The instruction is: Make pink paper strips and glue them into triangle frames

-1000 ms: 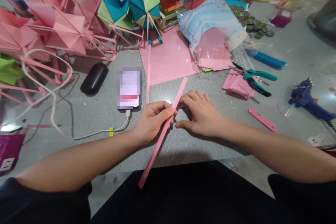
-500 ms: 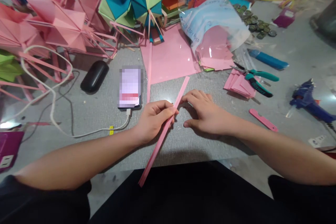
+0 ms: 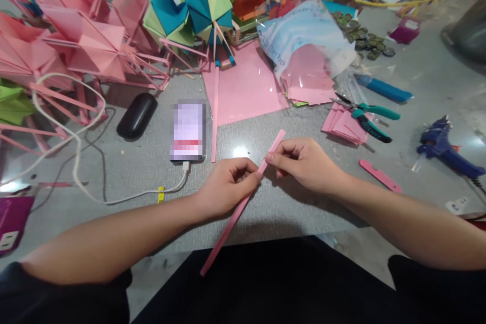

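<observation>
Pink paper, folded narrow, runs between our hands: the left hand (image 3: 228, 187) is closed in a pinch on the strip (image 3: 229, 230), and the right hand (image 3: 307, 164) grips it just above with thumb and curled fingers. We seem to hold it at two close spots so that the short stretch between them stays firm under our fingertips. Its upper end pokes out past the right hand; the long lower part slants down beyond the edge of the tabletop (image 3: 273, 220), probably because we have hold of it so near the top.

Just beyond our left hand lies a second strip (image 3: 215, 136), its far part over the large pink sheet (image 3: 246, 81). The phone (image 3: 188, 129) lies beside it, plugged into a white cable (image 3: 132, 195), perhaps placed there for an easy glance. Off to our right, the pink cutter (image 3: 379, 175), the pliers (image 3: 375, 129) touching small pink papers (image 3: 339, 124), and the glue gun (image 3: 442, 144) sit to one side, likely to leave our elbows room.
</observation>
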The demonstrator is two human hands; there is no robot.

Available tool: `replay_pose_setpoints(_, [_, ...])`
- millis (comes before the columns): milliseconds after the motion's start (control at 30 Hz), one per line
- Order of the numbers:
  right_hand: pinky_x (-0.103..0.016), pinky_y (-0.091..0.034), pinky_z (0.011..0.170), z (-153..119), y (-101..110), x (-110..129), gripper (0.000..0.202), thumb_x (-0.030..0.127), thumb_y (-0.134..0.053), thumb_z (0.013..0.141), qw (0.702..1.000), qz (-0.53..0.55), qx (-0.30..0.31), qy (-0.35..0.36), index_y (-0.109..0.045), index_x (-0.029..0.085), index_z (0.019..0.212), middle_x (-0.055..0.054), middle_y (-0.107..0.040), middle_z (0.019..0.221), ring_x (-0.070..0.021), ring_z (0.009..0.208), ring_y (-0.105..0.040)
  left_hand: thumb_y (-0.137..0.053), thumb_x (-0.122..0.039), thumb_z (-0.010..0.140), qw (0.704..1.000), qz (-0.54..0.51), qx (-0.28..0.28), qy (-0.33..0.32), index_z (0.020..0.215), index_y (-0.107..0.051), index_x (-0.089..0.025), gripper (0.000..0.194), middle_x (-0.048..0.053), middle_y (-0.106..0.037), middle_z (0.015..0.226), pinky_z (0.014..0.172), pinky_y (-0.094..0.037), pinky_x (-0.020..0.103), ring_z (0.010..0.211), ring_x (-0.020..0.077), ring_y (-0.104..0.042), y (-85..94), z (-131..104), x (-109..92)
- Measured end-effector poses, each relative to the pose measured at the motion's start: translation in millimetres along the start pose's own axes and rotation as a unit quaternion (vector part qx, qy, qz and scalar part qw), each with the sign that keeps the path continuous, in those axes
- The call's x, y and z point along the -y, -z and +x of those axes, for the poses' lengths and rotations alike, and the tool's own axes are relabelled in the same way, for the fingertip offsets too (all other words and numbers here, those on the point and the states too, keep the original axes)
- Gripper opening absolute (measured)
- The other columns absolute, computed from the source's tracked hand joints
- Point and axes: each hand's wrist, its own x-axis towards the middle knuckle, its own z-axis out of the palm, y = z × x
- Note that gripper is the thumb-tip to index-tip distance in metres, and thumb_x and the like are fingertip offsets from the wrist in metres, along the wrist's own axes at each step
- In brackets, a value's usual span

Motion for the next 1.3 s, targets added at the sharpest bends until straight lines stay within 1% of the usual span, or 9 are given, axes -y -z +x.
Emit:
replay_pose_setpoints(133, [-0.030, -0.050, 0.059, -0.6, 1.0, 0.5, 0.038, 0.050, -0.078, 0.085, 0.999, 0.045, 0.020, -0.022, -0.065, 0.020, 0.066, -0.001, -0.067, 0.062, -0.0147, 0.058, -0.063, -0.068, -0.036, 0.089, 1.000, 0.011, 0.005, -0.004, 0.078, -0.068, -0.016, 0.023, -0.003, -0.054, 0.059, 0.049, -0.032, 0.021, 0.051, 0.0084, -0.043, -0.5, -0.7, 1.9])
replay_pose_setpoints(333, [-0.029, -0.054, 0.057, -1.0, 5.6, 1.4, 0.029, 0.045, -0.076, 0.086, 0.996, 0.056, 0.048, -0.051, -0.073, 0.018, 0.075, -0.004, -0.074, 0.068, -0.0146, 0.058, -0.066, -0.067, -0.033, 0.088, 1.000, -0.015, 0.009, 0.014, 0.078, -0.066, -0.017, 0.020, -0.003, -0.057, 0.058, 0.048, -0.038, 0.021, 0.050, 0.0091, -0.048, -1.1, -0.1, -1.2])
replay_pose_setpoints(533, [-0.026, -0.053, 0.057, -1.8, 6.5, 3.5, 0.025, 0.040, -0.075, 0.084, 0.994, 0.056, 0.053, -0.079, -0.074, 0.017, 0.074, -0.006, -0.075, 0.070, -0.0135, 0.059, -0.065, -0.068, -0.031, 0.087, 1.000, -0.018, 0.001, 0.010, 0.077, -0.065, -0.016, 0.018, -0.003, -0.057, 0.058, 0.048, -0.039, 0.020, 0.050, 0.0084, -0.048, -0.2, 0.3, -2.0])
replay_pose_setpoints(733, [-0.027, -0.051, 0.058, -0.2, 10.0, 1.7, 0.016, 0.032, -0.075, 0.079, 0.994, 0.074, 0.038, -0.067, -0.068, 0.020, 0.072, -0.001, -0.071, 0.064, -0.0132, 0.058, -0.064, -0.066, -0.029, 0.087, 0.999, -0.035, -0.015, 0.010, 0.075, -0.063, -0.017, 0.018, -0.005, -0.055, 0.055, 0.049, -0.039, 0.020, 0.049, 0.0076, -0.047, 0.5, 0.2, -5.1])
replay_pose_setpoints(867, [-0.028, -0.051, 0.061, 0.5, 11.2, -1.1, 0.017, 0.032, -0.081, 0.076, 0.994, 0.080, 0.053, -0.060, -0.071, 0.019, 0.076, -0.002, -0.072, 0.069, -0.0143, 0.063, -0.066, -0.066, -0.030, 0.087, 0.999, -0.035, -0.016, 0.005, 0.075, -0.063, -0.016, 0.018, -0.005, -0.056, 0.056, 0.049, -0.037, 0.020, 0.050, 0.0072, -0.046, 0.6, 0.2, -5.1])
replay_pose_setpoints(933, [-0.027, -0.049, 0.060, 0.7, 9.9, -1.9, 0.022, 0.033, -0.087, 0.073, 0.995, 0.075, 0.044, -0.048, -0.070, 0.019, 0.075, -0.001, -0.070, 0.068, -0.0129, 0.062, -0.064, -0.067, -0.030, 0.087, 0.999, -0.029, -0.014, 0.001, 0.076, -0.064, -0.016, 0.018, -0.005, -0.056, 0.057, 0.048, -0.036, 0.020, 0.049, 0.0072, -0.046, 0.4, 0.2, -4.3])
replay_pose_setpoints(1000, [-0.026, -0.048, 0.056, 0.8, 7.5, -1.8, 0.030, 0.039, -0.090, 0.071, 0.995, 0.082, 0.036, -0.039, -0.069, 0.019, 0.074, 0.001, -0.067, 0.066, -0.0113, 0.058, -0.060, -0.067, -0.030, 0.087, 1.000, -0.025, -0.008, -0.003, 0.076, -0.063, -0.016, 0.019, -0.005, -0.055, 0.056, 0.048, -0.035, 0.020, 0.049, 0.0071, -0.045, 0.0, 0.0, -3.1])
replay_pose_setpoints(1133, [-0.026, -0.049, 0.051, 0.6, 2.6, -0.8, 0.038, 0.052, -0.085, 0.080, 0.992, 0.101, 0.043, -0.056, -0.071, 0.017, 0.076, -0.001, -0.068, 0.064, -0.0119, 0.053, -0.061, -0.066, -0.032, 0.088, 1.000, -0.022, 0.010, 0.005, 0.076, -0.062, -0.017, 0.020, -0.005, -0.054, 0.056, 0.047, -0.035, 0.020, 0.049, 0.0075, -0.045, -0.7, -0.6, -0.4])
replay_pose_setpoints(1300, [-0.030, -0.059, 0.060, 0.1, 3.0, -4.0, 0.040, 0.054, -0.086, 0.081, 0.988, 0.116, 0.072, -0.074, -0.076, 0.015, 0.081, -0.006, -0.075, 0.070, -0.0162, 0.061, -0.071, -0.065, -0.035, 0.087, 1.000, 0.009, 0.012, 0.012, 0.075, -0.063, -0.016, 0.023, -0.003, -0.056, 0.059, 0.048, -0.036, 0.021, 0.051, 0.0083, -0.047, -1.0, -0.9, 1.7])
